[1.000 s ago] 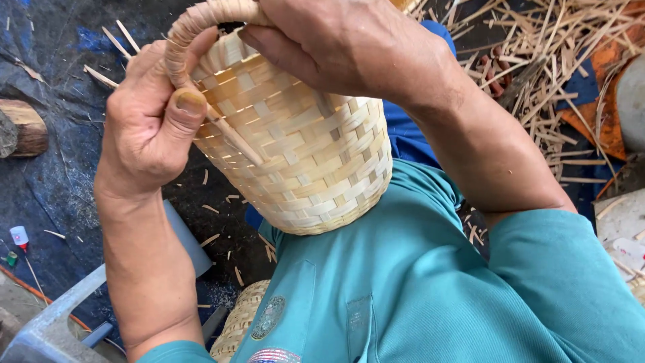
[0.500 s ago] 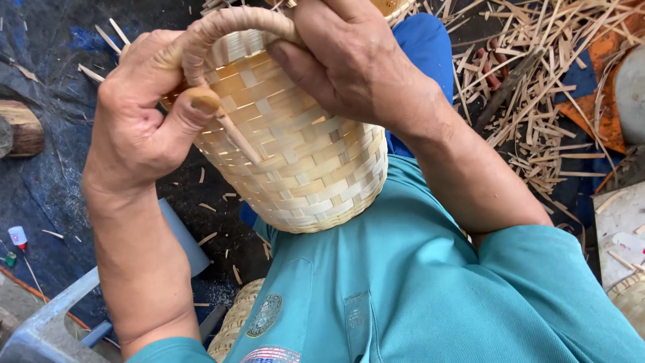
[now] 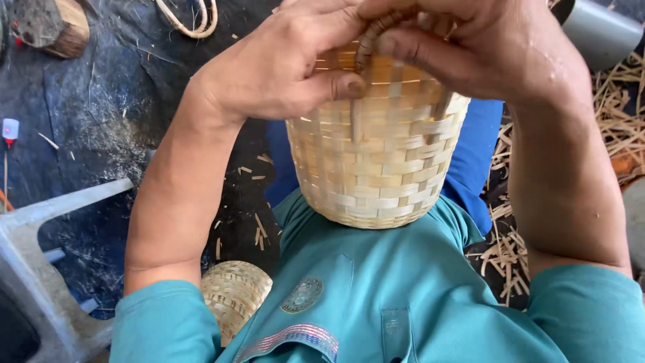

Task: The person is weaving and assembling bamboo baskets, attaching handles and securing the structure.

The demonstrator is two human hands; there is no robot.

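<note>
A small woven bamboo basket (image 3: 376, 161) rests against my chest, its bottom turned toward me. My left hand (image 3: 282, 67) grips its rim on the left, the thumb pressing a thin bamboo strip against the weave. My right hand (image 3: 470, 47) covers the top right of the rim and pinches the wrapped handle (image 3: 369, 37) where it meets the basket. Both hands are closed on the basket and touch each other above it.
A second woven basket (image 3: 232, 296) lies by my left side. A coil of cane (image 3: 191, 17) and a wood block (image 3: 54, 23) lie on the dark ground at top left. Bamboo scraps (image 3: 618, 128) pile at right. A grey plastic frame (image 3: 40, 269) stands at lower left.
The basket has turned from tilted left to facing me squarely. Both hands have shifted up and together over the rim, and the handle is now mostly hidden under them.
</note>
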